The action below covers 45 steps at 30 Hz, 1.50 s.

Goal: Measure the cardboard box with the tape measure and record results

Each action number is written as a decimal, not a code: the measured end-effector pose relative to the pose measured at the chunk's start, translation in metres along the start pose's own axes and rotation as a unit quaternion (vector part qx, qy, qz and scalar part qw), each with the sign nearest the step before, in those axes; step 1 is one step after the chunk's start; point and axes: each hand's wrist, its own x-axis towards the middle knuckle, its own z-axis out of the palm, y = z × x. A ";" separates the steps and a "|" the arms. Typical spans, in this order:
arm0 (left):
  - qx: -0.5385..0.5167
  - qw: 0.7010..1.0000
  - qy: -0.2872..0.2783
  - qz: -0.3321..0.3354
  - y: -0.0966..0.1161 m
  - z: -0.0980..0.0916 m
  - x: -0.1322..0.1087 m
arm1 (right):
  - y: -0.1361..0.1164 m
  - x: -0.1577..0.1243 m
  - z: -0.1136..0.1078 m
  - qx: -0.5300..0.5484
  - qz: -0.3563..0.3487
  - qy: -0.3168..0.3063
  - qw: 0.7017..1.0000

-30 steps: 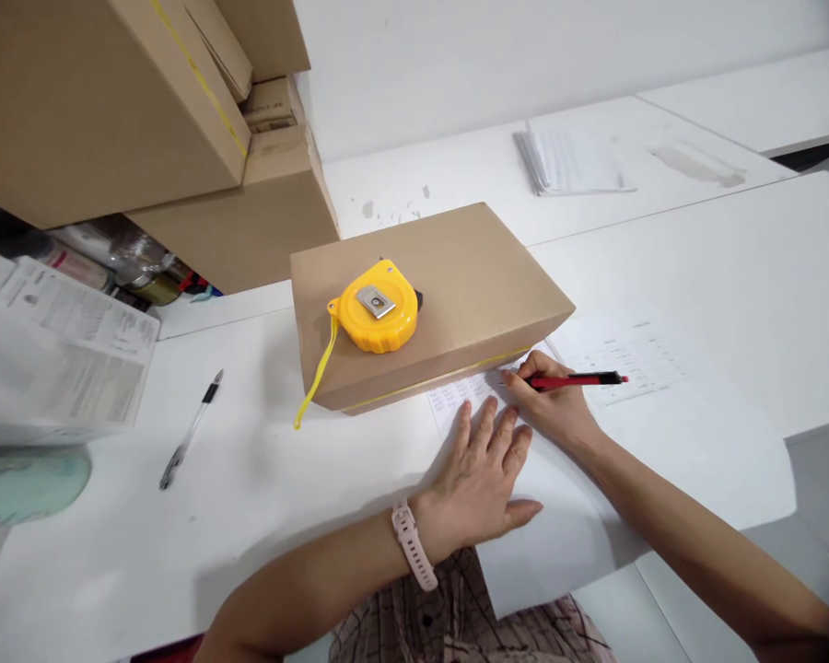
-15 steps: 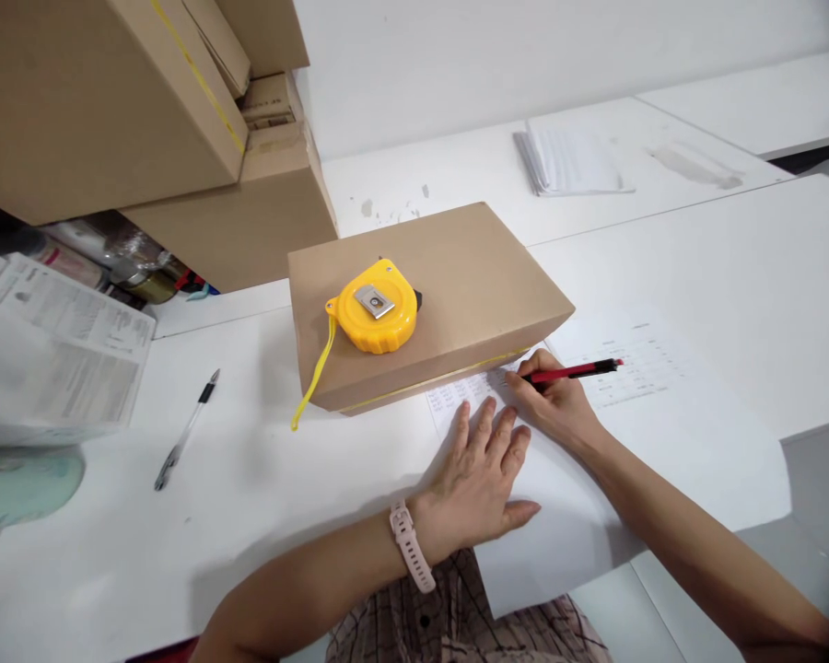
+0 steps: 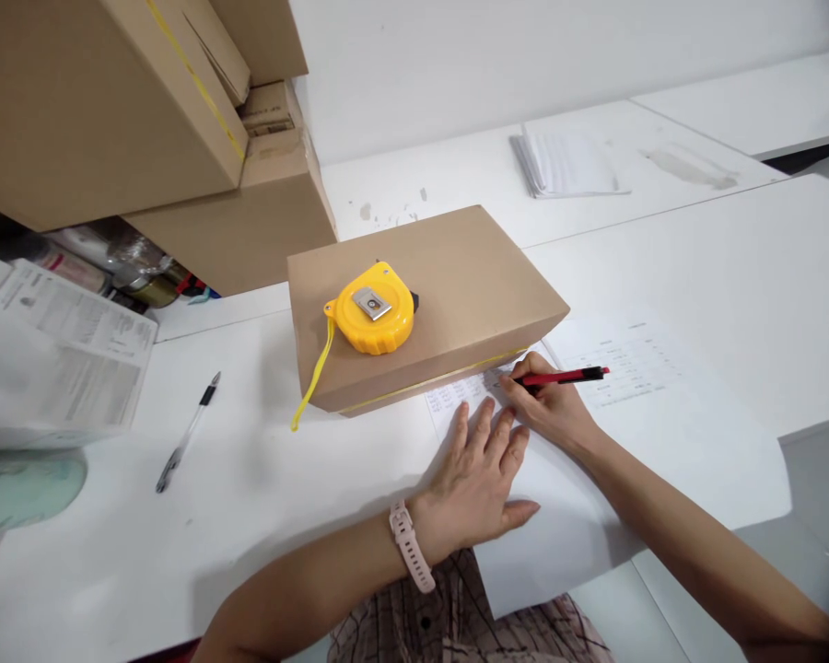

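Note:
My right hand (image 3: 553, 405) grips a red and black pen (image 3: 566, 376), its tip down on a written sheet (image 3: 449, 394) that lies partly under the near edge of a brown cardboard box (image 3: 456, 276). Flat on the paper, with fingers spread, rests my left hand (image 3: 475, 479); a pink watch strap (image 3: 411, 545) circles its wrist. A yellow tape measure (image 3: 374, 308) sits on top of the box, its yellow strap hanging over the left edge. Large white papers (image 3: 705, 442) with printed tables extend to the right of my right hand.
A clear pen with a black grip (image 3: 188, 431) lies on the white table (image 3: 262, 497) at the left. Stacked cartons (image 3: 249, 212) stand at the back left, near a printed white package (image 3: 69, 359) and a green object (image 3: 24, 488). A paper stack (image 3: 570, 161) lies behind the box.
My right hand and the red pen have shifted slightly left along the sheet. My left hand stays in place on the paper.

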 end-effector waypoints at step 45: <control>-0.008 0.916 0.401 0.021 -0.011 -0.005 -0.005 | 0.027 -0.011 -0.038 -0.436 -0.171 0.111 0.876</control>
